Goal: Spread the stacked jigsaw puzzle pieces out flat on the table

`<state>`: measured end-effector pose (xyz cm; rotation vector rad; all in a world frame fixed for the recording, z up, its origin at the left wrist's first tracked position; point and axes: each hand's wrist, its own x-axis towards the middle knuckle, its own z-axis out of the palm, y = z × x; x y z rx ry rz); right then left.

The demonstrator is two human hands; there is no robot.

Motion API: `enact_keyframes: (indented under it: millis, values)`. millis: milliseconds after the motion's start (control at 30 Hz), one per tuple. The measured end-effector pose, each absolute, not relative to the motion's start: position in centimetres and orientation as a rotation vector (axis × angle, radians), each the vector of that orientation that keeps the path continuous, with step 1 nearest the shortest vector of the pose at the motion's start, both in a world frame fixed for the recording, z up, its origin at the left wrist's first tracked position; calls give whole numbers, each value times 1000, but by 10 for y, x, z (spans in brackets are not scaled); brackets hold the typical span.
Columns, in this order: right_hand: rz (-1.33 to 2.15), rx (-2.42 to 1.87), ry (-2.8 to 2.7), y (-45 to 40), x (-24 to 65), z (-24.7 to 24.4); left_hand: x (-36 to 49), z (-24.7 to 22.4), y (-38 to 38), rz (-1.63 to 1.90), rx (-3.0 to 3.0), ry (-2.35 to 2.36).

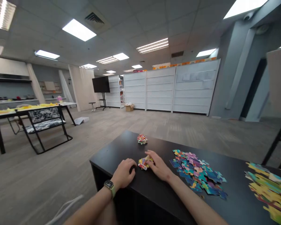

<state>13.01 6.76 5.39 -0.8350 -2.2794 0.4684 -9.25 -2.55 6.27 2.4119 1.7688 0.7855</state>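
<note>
A small stack of yellow, red and white puzzle pieces [143, 163] lies near the front edge of a black table. My right hand [158, 165] reaches over it from the right, with thumb and fingers around its right side. Just left of the stack, my left hand [124, 172] rests at the table edge, fingers loosely bent and thumb apart, holding nothing that I can see. Behind both hands sits another small pile of red and orange puzzle pieces [142, 139]. To the right spreads a larger heap of blue, teal and purple puzzle pieces [196, 172].
Yellow and green puzzle pieces [269, 190] lie at the far right of the black table [117, 150]. A patterned chair [45, 120] and a long table with yellow items stand at left. White shelving [160, 90] lines the back, with a cardboard box [129, 107] before it.
</note>
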Motion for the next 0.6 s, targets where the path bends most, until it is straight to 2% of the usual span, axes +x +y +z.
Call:
enact_keyframes:
  millis: [400,500,600]
  values:
    - [321,-896,-2402,66,119,58,-88,78,-23,872,2269,1729]
    - [354,-862,-2410,80,119,47,-85,76,-50,950,2216,1709]
    - [409,-826,-2420,97,122,31,-98,52,-112,1087,2080,1798]
